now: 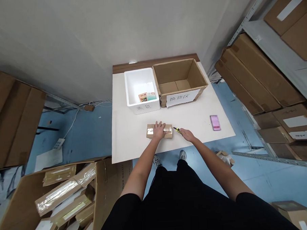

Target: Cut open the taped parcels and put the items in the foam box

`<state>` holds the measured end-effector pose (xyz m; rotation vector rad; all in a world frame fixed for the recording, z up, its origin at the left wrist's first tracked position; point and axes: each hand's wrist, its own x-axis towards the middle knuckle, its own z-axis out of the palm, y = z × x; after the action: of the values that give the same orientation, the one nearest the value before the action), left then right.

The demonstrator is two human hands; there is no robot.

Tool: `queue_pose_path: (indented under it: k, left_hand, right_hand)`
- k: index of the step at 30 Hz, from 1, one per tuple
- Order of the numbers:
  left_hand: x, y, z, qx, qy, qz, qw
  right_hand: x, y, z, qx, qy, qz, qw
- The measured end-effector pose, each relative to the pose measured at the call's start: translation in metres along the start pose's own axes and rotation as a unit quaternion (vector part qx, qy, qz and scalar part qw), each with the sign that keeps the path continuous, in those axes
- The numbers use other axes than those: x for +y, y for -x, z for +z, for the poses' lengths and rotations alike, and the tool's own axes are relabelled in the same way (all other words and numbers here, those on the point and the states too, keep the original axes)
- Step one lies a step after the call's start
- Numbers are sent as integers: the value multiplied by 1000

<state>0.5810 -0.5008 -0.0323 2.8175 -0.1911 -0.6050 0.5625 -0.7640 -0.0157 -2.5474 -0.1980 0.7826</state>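
A small cardboard box with shiny clear tape along its top lies near the front edge of the white table. My left hand rests on top of it with the fingers spread, pressing it to the table. In my right hand is a yellow and black utility knife, its tip pointing left, just beside the box's right end. Whether the tip touches the box I cannot tell.
Behind stand a white foam box holding small packets and an open cardboard carton. A pink item lies at right. A large carton of taped parcels stands at lower left; shelves with boxes flank the right.
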Motion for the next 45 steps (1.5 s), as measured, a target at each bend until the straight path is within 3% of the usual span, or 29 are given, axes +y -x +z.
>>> queue_pose_path:
  k: [3, 9, 17, 21, 25, 27, 31, 33, 35, 38, 42, 45]
  left_hand:
    - [-10, -5, 4, -12, -10, -1, 1000]
    - [-21, 0, 15, 30, -12, 47, 998]
    - [-27, 0, 33, 96, 9, 76, 992]
    - [-29, -2, 38, 137, 17, 93, 986]
    - [-29, -3, 39, 140, 27, 93, 985]
    - [-27, -4, 37, 132, 32, 89, 987]
    - [-22, 2, 29, 110, 35, 67, 991]
    - [-22, 12, 26, 103, 34, 25, 994]
    - [-23, 27, 28, 98, 34, -37, 994]
    - [-20, 51, 39, 76, 34, -86, 993]
    - [-8, 58, 52, 97, 9, -48, 994]
    - [-9, 42, 43, 108, -35, 57, 992]
  right_hand:
    - [-5, 4, 20, -1, -41, -40, 998]
    - [-14, 13, 52, 35, 32, 7, 999]
    - [-42, 14, 52, 49, 102, 44, 993]
    - [-23, 21, 55, 83, 88, 88, 989]
    - [10, 33, 67, 115, -27, 126, 985]
    - [11, 32, 82, 121, -126, 136, 975]
    - [-21, 4, 114, 147, -292, 187, 926]
    - [-41, -20, 119, 185, -323, 210, 904]
    - [-57, -47, 109, 209, -319, 219, 898]
    - [-76, -95, 74, 199, -277, 218, 914]
    - [-98, -144, 26, 151, -203, 164, 953]
    - [-90, -143, 10, 133, -209, 129, 960]
